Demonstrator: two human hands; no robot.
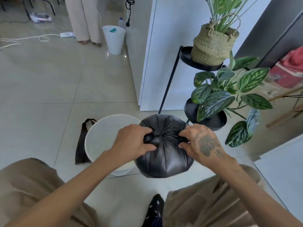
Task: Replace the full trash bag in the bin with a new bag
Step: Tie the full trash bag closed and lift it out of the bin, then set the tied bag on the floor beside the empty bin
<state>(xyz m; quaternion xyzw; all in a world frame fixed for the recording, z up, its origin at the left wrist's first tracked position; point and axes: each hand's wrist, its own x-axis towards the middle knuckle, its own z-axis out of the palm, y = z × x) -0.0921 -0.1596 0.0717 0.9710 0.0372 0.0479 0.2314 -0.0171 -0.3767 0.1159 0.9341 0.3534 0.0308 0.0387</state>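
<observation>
Nearest the camera, at six o'clock, the person's knees in tan trousers (205,208) frame a dark star-patterned sock (155,208) on the pale tiled floor (49,87). Just beyond, both bare forearms reach forward to the full, round black plastic trash bag (164,163), which sits on the floor at the centre of the view. The left hand (132,141) has its grip closed on a gathered twist of the bag's neck at nine o'clock of the bag's top; the tattooed right hand (203,143) pinches the matching twist at three o'clock, fingers curled tight. Touching the bag at its ten o'clock stands the white round plastic bin (101,138), unlined. A flat dark folded plastic bag with handle loops (81,145) lies on the floor against the bin's nine o'clock side. Farther off, at two o'clock, a black metal plant stand (186,54) carries a leafy green plant (226,95) and a woven basket planter (213,45). Far away at eleven o'clock stands a second white bin (114,40) beside another person's legs (85,20).
</observation>
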